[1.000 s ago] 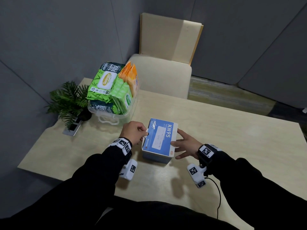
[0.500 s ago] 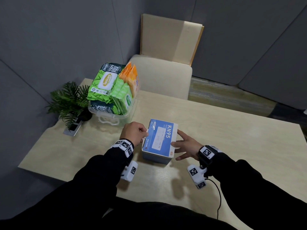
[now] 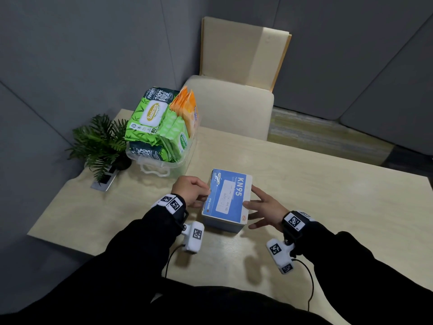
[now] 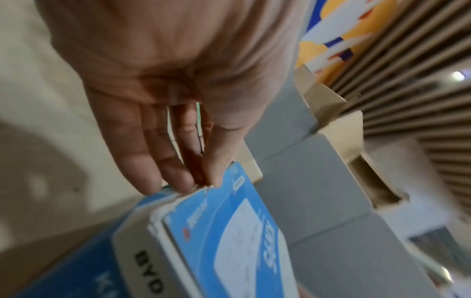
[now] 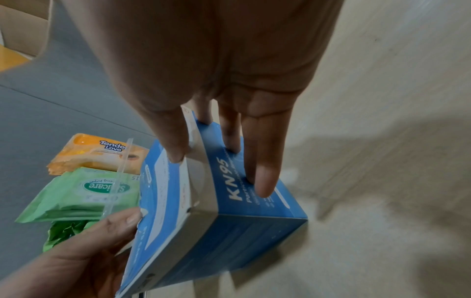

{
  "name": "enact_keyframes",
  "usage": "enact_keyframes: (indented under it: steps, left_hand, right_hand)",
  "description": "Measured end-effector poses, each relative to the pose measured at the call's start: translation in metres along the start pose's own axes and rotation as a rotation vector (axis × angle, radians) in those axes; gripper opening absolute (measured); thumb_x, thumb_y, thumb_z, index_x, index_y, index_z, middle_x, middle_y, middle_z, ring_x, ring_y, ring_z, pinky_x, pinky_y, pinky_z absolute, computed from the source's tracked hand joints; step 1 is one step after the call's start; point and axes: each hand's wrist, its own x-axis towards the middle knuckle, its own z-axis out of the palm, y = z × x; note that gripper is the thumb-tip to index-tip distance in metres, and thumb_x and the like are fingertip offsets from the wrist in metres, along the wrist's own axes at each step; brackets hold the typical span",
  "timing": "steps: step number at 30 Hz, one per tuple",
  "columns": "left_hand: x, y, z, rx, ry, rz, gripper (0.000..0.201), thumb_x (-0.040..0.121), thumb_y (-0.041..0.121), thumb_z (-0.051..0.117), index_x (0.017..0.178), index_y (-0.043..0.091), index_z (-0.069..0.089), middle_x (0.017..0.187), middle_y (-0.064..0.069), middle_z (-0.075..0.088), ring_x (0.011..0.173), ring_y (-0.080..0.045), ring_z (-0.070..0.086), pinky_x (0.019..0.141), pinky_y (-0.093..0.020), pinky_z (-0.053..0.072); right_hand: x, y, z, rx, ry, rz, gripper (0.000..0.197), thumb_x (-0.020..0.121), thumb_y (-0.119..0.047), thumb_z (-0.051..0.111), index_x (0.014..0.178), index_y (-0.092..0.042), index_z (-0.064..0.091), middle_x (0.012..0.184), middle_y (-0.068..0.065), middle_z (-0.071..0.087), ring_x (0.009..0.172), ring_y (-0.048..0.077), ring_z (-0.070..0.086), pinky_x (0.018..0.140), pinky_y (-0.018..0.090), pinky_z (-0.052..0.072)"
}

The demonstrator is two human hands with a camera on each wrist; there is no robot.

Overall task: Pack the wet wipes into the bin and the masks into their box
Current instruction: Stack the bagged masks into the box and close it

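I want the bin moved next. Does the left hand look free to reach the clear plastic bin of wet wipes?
Probably yes: the left hand only pinches the blue KN95 mask box lid edge, and bare table lies between it and the clear plastic bin.

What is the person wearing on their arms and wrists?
Long black sleeves cover both arms. Each wrist has a black band with white square tags printed in black checker patterns. A small white camera block hangs under each wrist, trailing a thin black cable. Both hands are bare.

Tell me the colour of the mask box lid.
Blue with white KN95 lettering, on the mask box; clearest in the head view.
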Motion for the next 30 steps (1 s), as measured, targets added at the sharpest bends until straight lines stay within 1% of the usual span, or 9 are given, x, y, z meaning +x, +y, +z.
enact_keyframes:
  steps: [3,7,9,14,17,20,23,25,30]
  left_hand:
    - [0.002,0.006,0.004,0.078,0.064,0.039,0.011,0.079,-0.002,0.078,0.073,0.007,0.078,0.07,-0.009,0.077,0.059,-0.023,0.07,0.06,-0.039,0.063]
    - [-0.002,-0.002,-0.002,0.147,0.073,0.084,0.015,0.086,0.008,0.075,0.074,0.015,0.08,0.078,-0.003,0.079,0.07,-0.022,0.078,0.055,-0.034,0.062]
    - [-0.001,-0.009,-0.009,0.167,0.077,0.093,0.017,0.088,0.007,0.072,0.075,0.015,0.079,0.083,-0.004,0.078,0.074,-0.023,0.077,0.057,-0.038,0.064]
    - [0.001,-0.019,-0.042,0.072,0.095,0.022,0.014,0.097,0.012,0.06,0.1,0.015,0.074,0.09,-0.012,0.077,0.073,-0.03,0.075,0.065,-0.047,0.065]
    - [0.0,-0.025,-0.072,0.155,0.074,0.058,0.012,0.096,0.021,0.068,0.097,0.017,0.078,0.094,-0.005,0.078,0.083,-0.027,0.076,0.057,-0.033,0.062]
    - [-0.001,-0.032,-0.1,0.227,0.096,0.041,0.009,0.085,0.017,0.08,0.094,0.017,0.078,0.091,-0.003,0.078,0.078,-0.023,0.076,0.051,-0.028,0.057]
    - [0.001,-0.041,-0.127,0.167,0.118,-0.02,0.011,0.083,0.017,0.083,0.09,0.015,0.075,0.088,-0.01,0.078,0.064,-0.025,0.072,0.048,-0.029,0.054]
    - [0.004,-0.047,-0.144,0.099,0.11,-0.053,0.014,0.084,0.02,0.084,0.091,0.012,0.075,0.09,-0.013,0.078,0.063,-0.028,0.07,0.051,-0.033,0.055]
    - [0.011,-0.05,-0.176,0.115,0.106,-0.054,0.016,0.086,0.02,0.083,0.094,0.01,0.074,0.091,-0.012,0.076,0.062,-0.025,0.067,0.049,-0.03,0.054]
  right_hand:
    - [0.0,0.0,0.0,0.006,0.008,0.007,0.07,0.097,-0.023,0.069,0.153,-0.049,0.035,0.118,-0.003,0.077,0.102,0.033,0.076,0.087,0.059,0.06]
    - [0.001,0.001,0.002,0.004,0.005,0.011,0.073,0.095,-0.024,0.072,0.153,-0.047,0.035,0.117,0.0,0.077,0.103,0.037,0.075,0.087,0.06,0.06]
    - [0.002,-0.001,0.008,0.002,-0.004,0.017,0.073,0.094,-0.023,0.073,0.153,-0.044,0.036,0.116,0.001,0.077,0.098,0.036,0.076,0.084,0.059,0.062]
    - [0.012,-0.012,0.04,0.017,-0.064,0.029,0.067,0.094,-0.019,0.072,0.149,-0.033,0.037,0.12,0.009,0.074,0.093,0.038,0.077,0.077,0.056,0.063]
    - [0.025,-0.021,0.062,0.053,-0.083,0.039,0.063,0.093,-0.017,0.073,0.148,-0.022,0.042,0.12,0.02,0.071,0.092,0.042,0.076,0.072,0.052,0.064]
    - [0.038,-0.032,0.088,0.072,-0.073,0.032,0.056,0.093,-0.014,0.072,0.142,-0.012,0.046,0.11,0.028,0.074,0.084,0.043,0.076,0.066,0.047,0.064]
    - [0.049,-0.043,0.114,0.065,-0.057,0.038,0.049,0.094,-0.014,0.072,0.135,-0.008,0.048,0.106,0.031,0.074,0.078,0.041,0.076,0.063,0.044,0.063]
    - [0.054,-0.047,0.129,0.068,-0.07,0.048,0.047,0.093,-0.014,0.074,0.132,-0.007,0.048,0.104,0.031,0.074,0.08,0.042,0.076,0.063,0.044,0.063]
    - [0.062,-0.054,0.16,0.113,-0.074,0.049,0.044,0.093,-0.011,0.074,0.129,-0.008,0.049,0.105,0.032,0.073,0.08,0.042,0.075,0.06,0.042,0.062]
